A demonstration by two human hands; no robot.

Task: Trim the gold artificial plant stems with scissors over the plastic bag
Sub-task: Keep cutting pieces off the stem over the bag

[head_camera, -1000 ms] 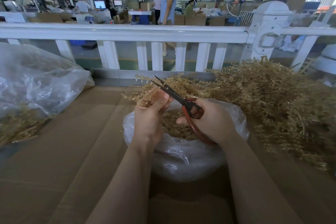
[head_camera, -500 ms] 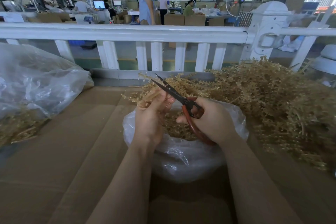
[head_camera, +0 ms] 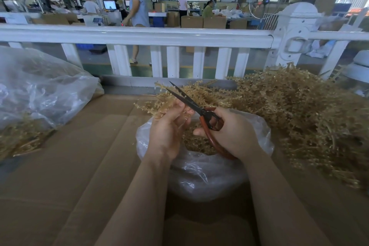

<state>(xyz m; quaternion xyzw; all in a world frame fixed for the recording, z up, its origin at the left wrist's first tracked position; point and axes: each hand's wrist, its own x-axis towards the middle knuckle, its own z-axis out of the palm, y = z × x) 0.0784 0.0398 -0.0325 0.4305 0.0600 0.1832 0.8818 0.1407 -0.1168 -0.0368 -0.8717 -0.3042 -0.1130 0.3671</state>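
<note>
My left hand (head_camera: 168,126) grips a gold artificial plant stem (head_camera: 157,107) whose sprigs fan out to the left and away from me. My right hand (head_camera: 232,132) holds red-handled scissors (head_camera: 196,109); the dark blades are slightly parted and point up-left, right beside my left fingers. Both hands are above an open clear plastic bag (head_camera: 199,173) on the cardboard, with gold trimmings (head_camera: 194,142) inside it.
A large heap of gold stems (head_camera: 299,110) lies to the right. Another clear bag (head_camera: 40,90) with gold pieces sits at the left. Brown cardboard (head_camera: 69,166) covers the work surface. A white railing (head_camera: 139,36) runs behind it; beyond it a person (head_camera: 137,12) walks past.
The stem in my left hand has shifted a little and the scissors stay beside it. The person behind the railing has walked to the left.
</note>
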